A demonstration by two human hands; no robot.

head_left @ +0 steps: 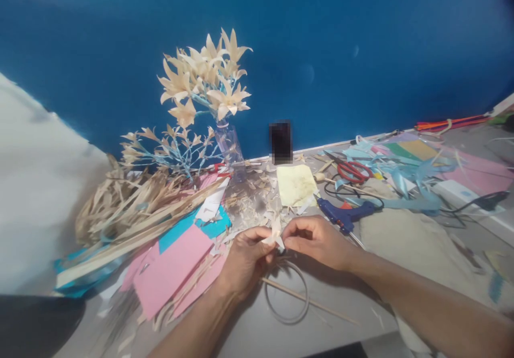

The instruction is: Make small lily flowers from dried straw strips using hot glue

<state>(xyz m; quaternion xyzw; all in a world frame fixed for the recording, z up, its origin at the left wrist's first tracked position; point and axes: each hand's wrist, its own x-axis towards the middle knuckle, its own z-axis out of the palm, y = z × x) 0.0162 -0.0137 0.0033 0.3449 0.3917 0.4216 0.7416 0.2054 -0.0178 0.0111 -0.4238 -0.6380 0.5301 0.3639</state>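
Observation:
A small cream handmade flower [275, 234] with pointed petals is pinched between the thumb and fingers of my left hand [251, 251]. My right hand [311, 240] is closed at the flower's right side, its thumb and forefinger together at a petal's edge. What its fingertips grip, if anything, is too small to make out. Just below my hands a grey ring [286, 320] lies on the table, with a thin wooden stick [321, 307] crossing it. A blue glue gun [345, 214] rests to the right of my right hand.
Finished flowers [209, 74] stand in a clear bottle [230, 146] at the back. Dried husk strips [124, 203] and pink paper [172, 272] cover the left side. Red-handled scissors [353, 172], a yellow sheet [296, 185], blue ribbon [405, 179] and a beige cloth [405, 245] lie rightward.

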